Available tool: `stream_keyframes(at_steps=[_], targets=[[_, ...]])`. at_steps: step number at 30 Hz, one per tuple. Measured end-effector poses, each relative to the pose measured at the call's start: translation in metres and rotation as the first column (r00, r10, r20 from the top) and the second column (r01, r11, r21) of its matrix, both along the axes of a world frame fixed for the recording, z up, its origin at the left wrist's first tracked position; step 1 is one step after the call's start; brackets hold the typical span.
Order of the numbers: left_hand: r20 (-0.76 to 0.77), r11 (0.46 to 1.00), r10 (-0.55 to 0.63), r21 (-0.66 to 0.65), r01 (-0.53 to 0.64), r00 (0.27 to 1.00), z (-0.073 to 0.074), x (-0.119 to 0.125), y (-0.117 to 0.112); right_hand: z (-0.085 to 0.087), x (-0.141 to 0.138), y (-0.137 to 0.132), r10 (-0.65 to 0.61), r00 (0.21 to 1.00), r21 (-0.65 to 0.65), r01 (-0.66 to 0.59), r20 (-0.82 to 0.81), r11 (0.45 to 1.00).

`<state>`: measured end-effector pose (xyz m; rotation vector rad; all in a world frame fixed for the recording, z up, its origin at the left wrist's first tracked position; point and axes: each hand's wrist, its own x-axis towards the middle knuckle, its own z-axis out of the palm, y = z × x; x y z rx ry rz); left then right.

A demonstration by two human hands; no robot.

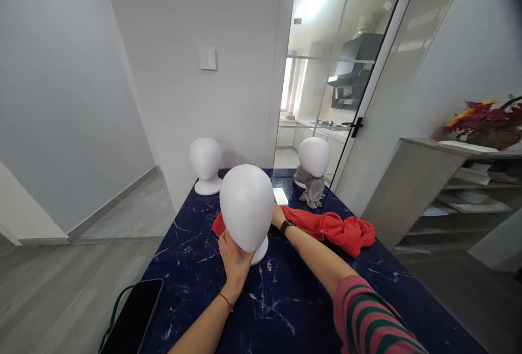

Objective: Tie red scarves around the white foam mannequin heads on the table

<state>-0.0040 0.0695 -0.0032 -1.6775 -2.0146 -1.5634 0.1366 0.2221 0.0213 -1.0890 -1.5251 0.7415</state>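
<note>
A white foam mannequin head stands on the dark blue marble table, near the middle. My left hand is wrapped round its neck from the front. My right hand reaches behind the head's right side; its fingers are hidden, beside a red scarf that lies across the table behind the head. A black watch sits on my right wrist, and a red string on my left.
Two more white heads stand at the table's far end: a bare one at left, one with a grey scarf at right. A black phone lies at the table's near left. A shelf with a flower basket stands right.
</note>
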Motion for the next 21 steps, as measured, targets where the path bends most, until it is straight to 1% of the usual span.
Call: stream_keyframes(at_steps=[2,4,6,8,9,10,12,13,15,17,19,20,21], targets=[[0.002,1.000,-0.006,-0.004,0.006,1.000,-0.003,-0.002,0.001,-0.007,0.008,-0.001,-0.037,0.999,-0.029,0.037,-0.003,0.999],[0.000,1.000,-0.016,-0.017,0.016,1.000,-0.006,-0.005,0.002,-0.010,0.021,-0.004,-0.101,0.994,-0.049,0.100,-0.035,0.994],[-0.004,0.999,-0.027,-0.029,0.027,1.000,-0.008,-0.006,0.003,-0.005,0.038,-0.012,-0.172,0.982,-0.057,0.168,-0.077,0.984],[-0.004,0.999,-0.032,-0.038,0.032,0.999,-0.009,-0.006,0.004,0.008,0.056,-0.026,-0.210,0.966,-0.081,0.199,-0.153,0.977],[-0.002,0.999,-0.033,-0.042,0.033,0.999,-0.009,-0.006,0.004,0.017,0.065,-0.035,-0.199,0.957,-0.115,0.177,-0.213,0.977],[0.000,0.998,-0.033,-0.043,0.033,0.999,-0.009,-0.005,0.004,0.028,0.075,-0.045,-0.168,0.944,-0.161,0.126,-0.284,0.979],[-0.002,0.998,-0.035,-0.043,0.035,0.999,-0.009,-0.004,0.003,0.051,0.094,-0.068,-0.078,0.906,-0.265,-0.039,-0.416,0.964],[-0.004,0.998,-0.035,-0.044,0.035,0.999,-0.009,-0.004,0.003,0.062,0.103,-0.079,-0.026,0.891,-0.311,-0.131,-0.454,0.941],[-0.007,0.998,-0.028,-0.049,0.028,1.000,-0.010,-0.003,0.001,0.079,0.121,-0.102,0.081,0.888,-0.389,-0.279,-0.454,0.878],[-0.005,0.998,-0.027,-0.061,0.026,1.000,-0.010,-0.003,0.000,0.087,0.133,-0.123,0.196,0.890,-0.444,-0.384,-0.412,0.810],[0.002,0.997,-0.025,-0.070,0.025,1.000,-0.010,-0.001,0.001,0.086,0.136,-0.142,0.301,0.889,-0.465,-0.441,-0.346,0.768],[0.011,0.997,-0.027,-0.078,0.028,1.000,-0.010,-0.001,0.002,0.084,0.135,-0.152,0.314,0.903,-0.442,-0.420,-0.294,0.793],[0.025,0.996,-0.029,-0.088,0.032,0.999,-0.009,0.000,0.002,0.082,0.130,-0.161,0.320,0.919,-0.396,-0.389,-0.229,0.832]])
